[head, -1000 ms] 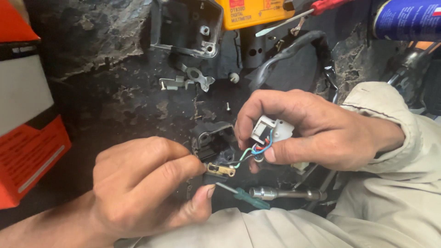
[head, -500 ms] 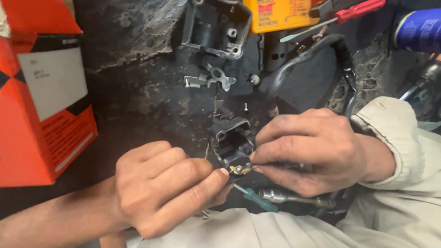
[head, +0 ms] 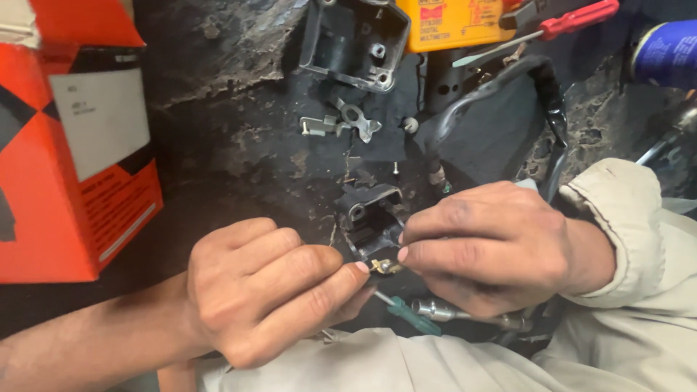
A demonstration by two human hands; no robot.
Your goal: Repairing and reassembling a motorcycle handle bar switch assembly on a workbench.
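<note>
Dark, cracked and grimy work surface (head: 239, 152), seen from the head view, parts scattered across it. Landmark: small black plastic housing (head: 370, 218), roughly centre, open side up, with a round boss visible inside.

Left hand (head: 268, 297): comes in from lower left of the housing, fingers curled tight, thumb and forefinger pinched narrow on a small brass terminal (head: 383, 266) just below the housing's lower edge.

Right hand (head: 486, 247): just right of the housing, fingers closed, fingertips meeting the same brass terminal from the other side and touching the housing's right edge. Whether anything more sits inside the closed palm, cannot tell. Beige sleeve (head: 632, 232) covers the wrist.

Below the housing: green-handled tool (head: 410, 317) lying at a slant, beside it a metal socket bit (head: 443, 311), both partly under the right hand.

Above the housing: small metal bracket pieces (head: 341, 122), then a larger grey cast cover (head: 356, 40), open side up. Up and right of the housing: yellow multimeter (head: 454, 22), red-handled screwdriver (head: 552, 27), black cable loop (head: 508, 87). Far right and up: blue spray can (head: 664, 54). Far left of the housing: orange cardboard box (head: 72, 138) with a pale label, standing on the surface
</note>
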